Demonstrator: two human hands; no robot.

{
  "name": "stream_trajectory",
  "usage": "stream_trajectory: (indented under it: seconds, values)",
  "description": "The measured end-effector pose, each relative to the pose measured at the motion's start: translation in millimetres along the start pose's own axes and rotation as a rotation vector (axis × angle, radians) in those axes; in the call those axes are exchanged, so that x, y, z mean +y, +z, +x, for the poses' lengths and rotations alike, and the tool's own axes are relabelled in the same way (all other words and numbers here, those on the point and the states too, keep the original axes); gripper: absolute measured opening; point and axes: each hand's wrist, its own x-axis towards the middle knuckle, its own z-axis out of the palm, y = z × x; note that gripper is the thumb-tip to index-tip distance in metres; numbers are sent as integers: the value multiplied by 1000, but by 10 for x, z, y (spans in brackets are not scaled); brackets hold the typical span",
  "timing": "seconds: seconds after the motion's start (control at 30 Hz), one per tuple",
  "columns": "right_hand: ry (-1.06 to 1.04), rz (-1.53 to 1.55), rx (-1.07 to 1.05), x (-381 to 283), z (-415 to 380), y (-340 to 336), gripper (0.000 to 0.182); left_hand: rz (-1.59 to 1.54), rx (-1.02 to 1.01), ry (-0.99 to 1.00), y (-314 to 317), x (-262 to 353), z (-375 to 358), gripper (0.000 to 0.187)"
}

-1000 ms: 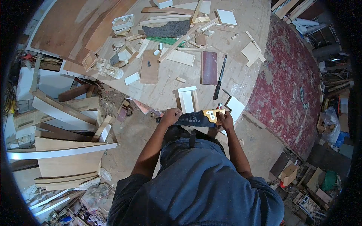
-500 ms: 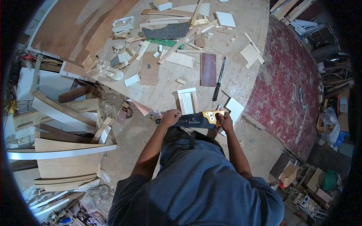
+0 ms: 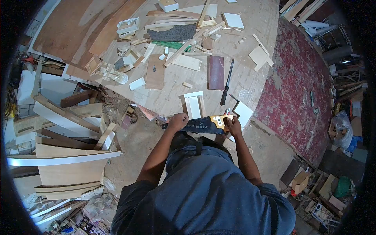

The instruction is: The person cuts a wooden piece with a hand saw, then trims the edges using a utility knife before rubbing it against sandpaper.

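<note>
A hand saw (image 3: 201, 124) with a dark blade and a yellow handle lies level across my front at the table's near edge. My left hand (image 3: 179, 122) is closed around the blade near its tip. At the other end, my right hand (image 3: 233, 125) grips the yellow handle. Just beyond the blade lies a small white panel with wooden side strips (image 3: 194, 105), its near end hidden by the saw. A white board piece (image 3: 243, 113) sits beside my right hand. Farther up are a long dark tool with a black handle (image 3: 225, 95) and a maroon board (image 3: 216, 73).
The wooden table (image 3: 172, 100) carries scraps, wood strips and a dark grey textured piece (image 3: 174, 33). Stacked boards (image 3: 70, 160) stick out at left. A worn red surface (image 3: 293, 90) lies at right, with cardboard and clutter (image 3: 300, 182) below it.
</note>
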Motion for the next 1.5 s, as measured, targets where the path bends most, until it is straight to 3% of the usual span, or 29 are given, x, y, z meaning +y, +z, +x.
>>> stream_trajectory:
  seconds: [0.3,0.47,1.0,1.27,1.5]
  values:
    - [-25,33,5,45,9,24,41,-6,2,-10,62,-82,42,20]
    - [8,25,3,-132,-90,-54,43,-26,27,97,36,-58,22,16]
    - [27,-19,1,-87,-51,-30,48,-60,2,50,-32,59,-25,17]
    - [5,54,-14,87,36,50,36,-32,9,31,-64,118,-45,17]
    - [10,-27,-15,-59,-34,-30,40,-28,13,55,-25,60,-19,17]
